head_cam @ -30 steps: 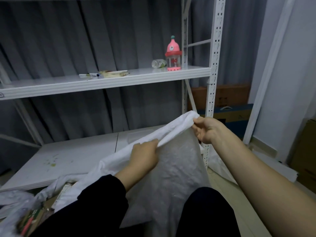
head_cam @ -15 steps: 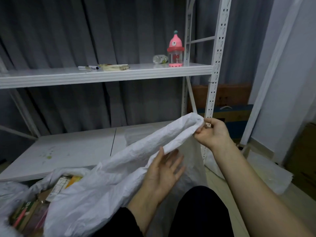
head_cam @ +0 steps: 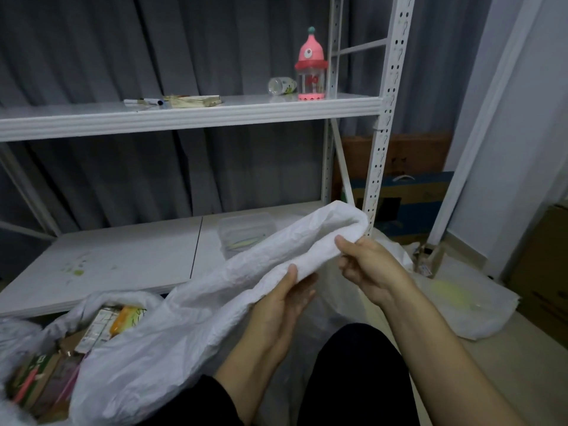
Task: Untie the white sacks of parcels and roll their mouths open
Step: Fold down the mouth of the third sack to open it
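sack [head_cam: 184, 318]: in the lap before the shelf [head_cam: 196, 115], mouth untied, parcels [head_cam: 101, 324] showing inside at left.
rim [head_cam: 322, 238]: rolled into a thick cuff, raised between both hands.
left hand [head_cam: 285, 302]: palm up under the cuff, thumb on top; fingers holding the rim.
right hand [head_cam: 365, 265]: thumb and curled fingers pinching the rim's far end.
handling: i judge it light, limp, crinkly and a bit slick; i'd grip the doubled cuff, not the single layer, and turn it outward evenly.
writing: i can read none; print on the parcels and on the pink bottle [head_cam: 310, 72] is blurred.
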